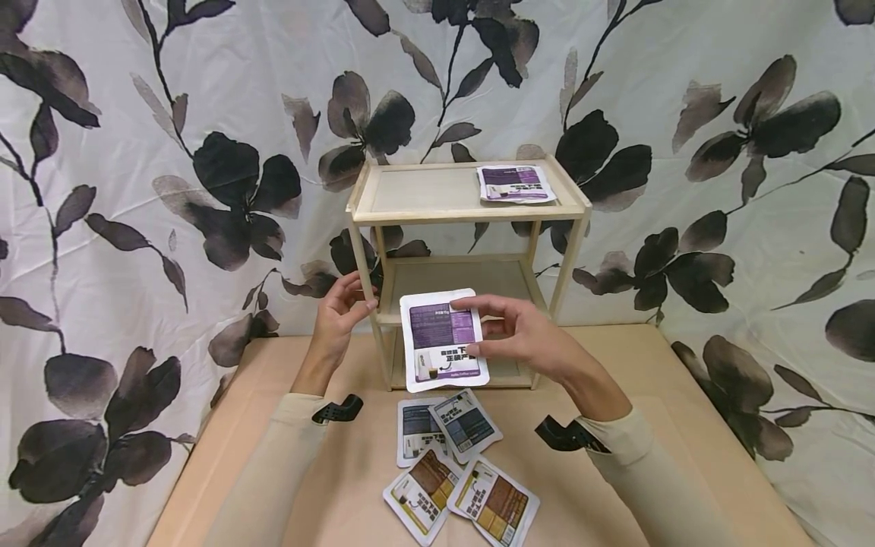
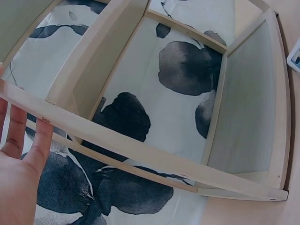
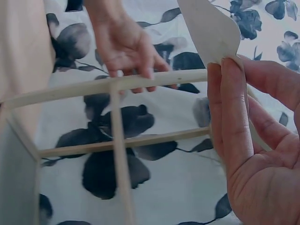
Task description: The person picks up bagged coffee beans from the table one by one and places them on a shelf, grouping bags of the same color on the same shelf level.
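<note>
head cam: right hand [image 1: 526,338] has the purple packet [image 1: 440,330] pinched by its right edge, probably so the printed front shows. packet's just left of that hand, held up in front of the wooden rack [image 1: 424,190]. another purple packet [image 1: 516,184] lies on the top shelf, beyond the right hand. two blue packets [image 1: 467,425] and two brown packets [image 1: 499,505] overlap on the desk [image 1: 328,471] below both hands, handy to reach i guess.

left wrist: left hand [image 2: 18,183] has fingers behind a rack post [image 2: 131,140], likely steadying the frame.

right wrist: left thumb and fingers look loosely clamped around that post; right fingers press the held packet's pale side.
</note>
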{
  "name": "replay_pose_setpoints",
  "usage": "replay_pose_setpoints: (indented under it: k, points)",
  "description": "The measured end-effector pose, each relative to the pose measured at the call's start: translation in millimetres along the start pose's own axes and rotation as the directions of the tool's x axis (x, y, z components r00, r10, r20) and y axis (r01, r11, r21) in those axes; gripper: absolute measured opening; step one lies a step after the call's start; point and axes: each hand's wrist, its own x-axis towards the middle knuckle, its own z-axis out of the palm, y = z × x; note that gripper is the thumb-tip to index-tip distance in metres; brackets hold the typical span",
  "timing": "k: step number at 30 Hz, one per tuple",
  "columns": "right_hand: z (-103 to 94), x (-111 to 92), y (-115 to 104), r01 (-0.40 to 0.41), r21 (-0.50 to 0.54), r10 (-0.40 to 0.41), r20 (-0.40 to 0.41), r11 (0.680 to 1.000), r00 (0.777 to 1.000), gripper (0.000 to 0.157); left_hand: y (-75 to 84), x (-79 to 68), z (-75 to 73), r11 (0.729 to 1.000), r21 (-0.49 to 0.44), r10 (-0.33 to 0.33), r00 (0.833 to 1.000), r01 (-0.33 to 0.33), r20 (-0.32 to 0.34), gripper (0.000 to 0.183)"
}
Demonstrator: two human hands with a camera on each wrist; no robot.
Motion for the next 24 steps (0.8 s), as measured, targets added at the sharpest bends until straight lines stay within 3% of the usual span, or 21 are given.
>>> replay_pose_setpoints:
  k: [7, 17, 24]
  points:
    - [-10.3, 7, -26, 0.046, -0.09, -0.048, -0.023, 0.995, 0.999, 0.062, 2.2, -0.5, 0.6, 1.0, 0.01, -0.001, 1.0, 0.001, 0.007, 0.049]
    - [-25.7, 15, -56, 0.066, -0.092, -0.068, -0.024, 0.994, 0.997, 0.064, -0.1, 1.0, -2.5, 1.0, -0.002, -0.006, 0.998, 0.006, 0.055, 0.045]
    - [-39.9, 23, -76, 0.089, -0.157, -0.102, -0.077, 0.984, 0.992, 0.063, 2.5, 3.4, -1.9, 1.0, -0.001, -0.021, 0.998, 0.021, 0.058, 0.045]
